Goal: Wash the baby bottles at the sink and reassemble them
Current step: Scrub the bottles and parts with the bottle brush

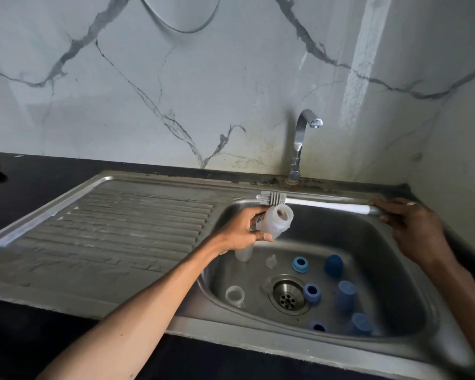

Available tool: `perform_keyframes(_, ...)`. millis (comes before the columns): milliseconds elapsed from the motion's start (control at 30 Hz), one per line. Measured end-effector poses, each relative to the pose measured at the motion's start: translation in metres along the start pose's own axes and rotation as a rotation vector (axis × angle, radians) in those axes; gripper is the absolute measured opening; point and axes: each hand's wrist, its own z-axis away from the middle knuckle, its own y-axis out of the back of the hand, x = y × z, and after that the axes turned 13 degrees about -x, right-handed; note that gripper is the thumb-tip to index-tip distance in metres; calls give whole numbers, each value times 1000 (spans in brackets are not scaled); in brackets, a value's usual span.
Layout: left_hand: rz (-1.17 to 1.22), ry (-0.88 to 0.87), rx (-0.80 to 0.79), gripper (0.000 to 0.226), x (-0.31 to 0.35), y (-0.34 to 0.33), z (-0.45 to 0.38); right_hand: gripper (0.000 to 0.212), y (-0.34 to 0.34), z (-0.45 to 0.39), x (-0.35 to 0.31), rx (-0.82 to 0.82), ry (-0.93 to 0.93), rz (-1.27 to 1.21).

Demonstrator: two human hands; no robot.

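Baby bottle (274,222), translucent white, open mouth tipped toward the camera, held over the basin at about 11 o'clock of the drain (288,297). Left hand (240,231) has fingers and thumb curled round its body. Bottle brush (313,203), white handle, bristle head just above and behind the bottle mouth, not yet inside it. Right hand (413,229) grips the handle's far end, fingers wrapped, out at 3 o'clock of the bottle.

Loose in the sink (406,272): clear bottle (234,295) at 9 o'clock of the drain, another clear bottle (243,252) under the left hand, a clear teat (271,261) at 12, blue collar rings (300,264) at 12–3, blue caps (346,296) further right. Faucet (303,138) at 12 o'clock; no water visibly running.

Risks, judged: brush held far back on a long handle, so aim is poor and the bristles may hit the rim and flick spray. Wet bottle could slip and drop onto the parts below. Small teat near the drain could wash toward it.
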Motion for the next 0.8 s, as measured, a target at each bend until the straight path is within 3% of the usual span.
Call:
perform_keyframes(100,71,-11,48,72,-1,1,2,37,6,3,10,19,-57,4)
perform_keyframes(367,187,-32,185,56,1,4,6,34,-1,-1,10,33,-129,54)
perform_keyframes(533,294,-29,303,35,2,9,6,33,5,4,5,43,-139,20)
perform_keyframes(667,331,-37,405,42,2,12,2,36,-7,4,-12,-5,-111,-45)
perform_keyframes(800,293,-39,428,35,1,8,-2,36,-9,1,-14,-1,-164,-72)
